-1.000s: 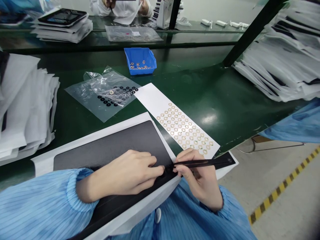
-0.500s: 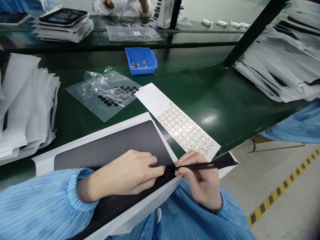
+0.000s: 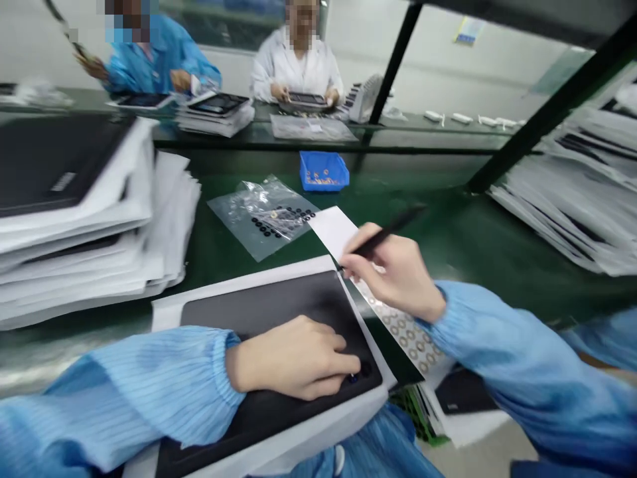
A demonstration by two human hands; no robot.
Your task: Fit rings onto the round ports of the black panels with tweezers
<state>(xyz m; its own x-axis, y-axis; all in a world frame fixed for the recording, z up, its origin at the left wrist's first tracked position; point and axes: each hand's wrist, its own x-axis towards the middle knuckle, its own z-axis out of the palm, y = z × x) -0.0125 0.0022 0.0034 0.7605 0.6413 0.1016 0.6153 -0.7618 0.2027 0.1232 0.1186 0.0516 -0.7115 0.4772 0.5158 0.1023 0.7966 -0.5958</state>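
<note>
My left hand (image 3: 298, 358) lies on a flat black tablet-like panel (image 3: 259, 295), its fingers apart and a fingertip beside the dark round openings (image 3: 365, 368) near the right corner. Beneath the panel is a white foam sleeve (image 3: 318, 264). My right hand (image 3: 393, 269) is closed around black tweezers (image 3: 383, 239), blurred by motion, their tip low by the panel's far right corner. Under that hand and wrist runs a white sheet (image 3: 331, 229) with rows of beige rings (image 3: 408, 335). I cannot tell whether the tips hold anything.
A clear plastic bag (image 3: 253, 212) with black rings lies beyond the panel. Behind it stands a blue bin (image 3: 323, 174) of small rings. Stacks of sleeved panels rise at left (image 3: 159, 226) and right (image 3: 557, 212). Two co-workers (image 3: 298, 73) sit across the bench.
My right hand has moved from the panel's near right corner up and away to its far corner, over the ring sheet, with the tweezers. My left hand stays on the panel. The camera view has tilted up.
</note>
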